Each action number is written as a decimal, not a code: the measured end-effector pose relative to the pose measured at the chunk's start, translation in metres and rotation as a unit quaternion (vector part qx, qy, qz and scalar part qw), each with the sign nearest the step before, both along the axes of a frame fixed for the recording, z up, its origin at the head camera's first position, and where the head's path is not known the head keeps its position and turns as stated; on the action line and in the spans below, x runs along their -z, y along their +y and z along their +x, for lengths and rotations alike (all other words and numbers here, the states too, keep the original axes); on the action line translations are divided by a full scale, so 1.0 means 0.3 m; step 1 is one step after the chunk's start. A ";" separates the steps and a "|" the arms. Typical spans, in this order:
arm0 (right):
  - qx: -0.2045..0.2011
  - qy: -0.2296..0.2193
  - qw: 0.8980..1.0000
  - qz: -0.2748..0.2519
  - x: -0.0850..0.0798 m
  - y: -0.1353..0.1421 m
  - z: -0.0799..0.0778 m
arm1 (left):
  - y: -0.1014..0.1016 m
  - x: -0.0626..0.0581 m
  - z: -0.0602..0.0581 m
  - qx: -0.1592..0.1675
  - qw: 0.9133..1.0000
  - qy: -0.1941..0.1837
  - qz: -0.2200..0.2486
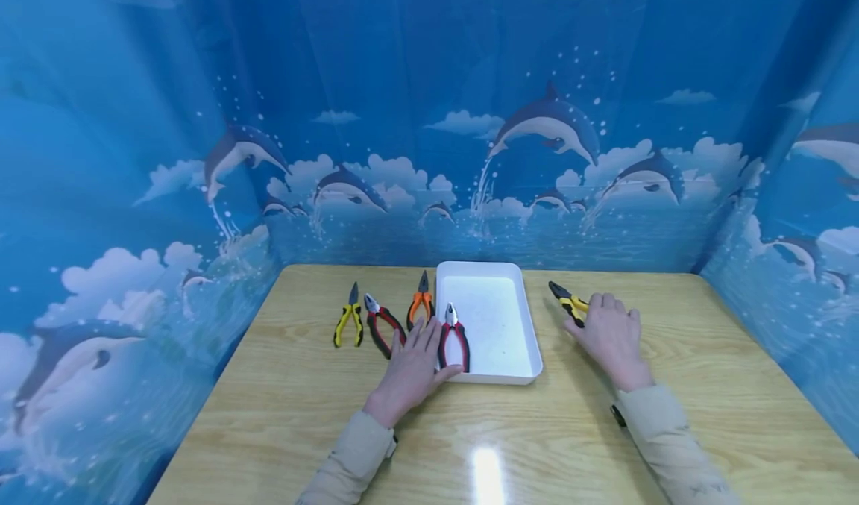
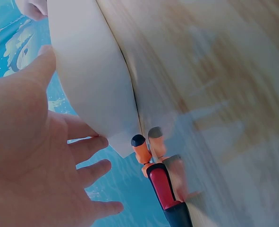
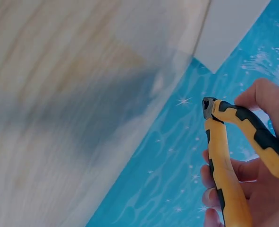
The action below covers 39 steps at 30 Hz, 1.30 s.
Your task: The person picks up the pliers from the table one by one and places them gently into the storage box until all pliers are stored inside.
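"Where are the yellow pliers (image 1: 567,300)?"

"In the right hand (image 1: 612,341), over on the right side of the white tray (image 1: 499,318). They don't touch the tray."

"How does the hand hold them?"

"By the handles. The thumb is on one handle, up close to the dark nose, and the fingers bend round the other one. The two handles are spread apart. The nose sticks out past the hand and points away from the person, a bit to the left."

"Do they touch the table (image 1: 537,438)?"

"I can't tell."

"What about the left hand (image 1: 412,367)?"

"It isn't gripping anything. Its fingers are straight and a little apart, at the left edge of the tray, and the thumb reaches over the near corner. Just beside it, the small red pliers (image 1: 452,329) lie in the tray with their nose pointing away."

"Any more?"

"Yes! Left of the tray, three lie on the table: the orange pliers (image 1: 423,296) close to the tray, then the big red pliers (image 1: 384,314) by the left hand's fingers, then the thin yellow pliers (image 1: 352,308) farthest left."
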State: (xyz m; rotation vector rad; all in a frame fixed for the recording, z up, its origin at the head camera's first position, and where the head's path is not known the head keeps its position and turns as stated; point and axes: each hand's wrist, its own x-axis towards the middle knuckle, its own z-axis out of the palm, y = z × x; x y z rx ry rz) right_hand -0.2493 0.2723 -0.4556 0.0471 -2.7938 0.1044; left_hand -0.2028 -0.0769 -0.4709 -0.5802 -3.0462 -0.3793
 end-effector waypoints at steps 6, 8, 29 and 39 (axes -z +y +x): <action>0.001 -0.007 1.000 -0.008 -0.020 -0.031 0.023 | -0.001 -0.003 0.002 0.002 1.000 0.001 0.005; 0.003 -0.011 1.000 -0.012 -0.024 -0.041 0.029 | -0.001 -0.003 0.003 0.002 1.000 0.001 0.004; 0.000 0.015 0.999 -0.039 -0.024 -0.131 0.061 | -0.003 -0.008 0.007 0.007 1.000 0.004 0.006; -0.006 0.019 0.999 -0.038 -0.026 -0.144 0.066 | 0.002 -0.010 0.004 0.000 1.000 0.002 0.000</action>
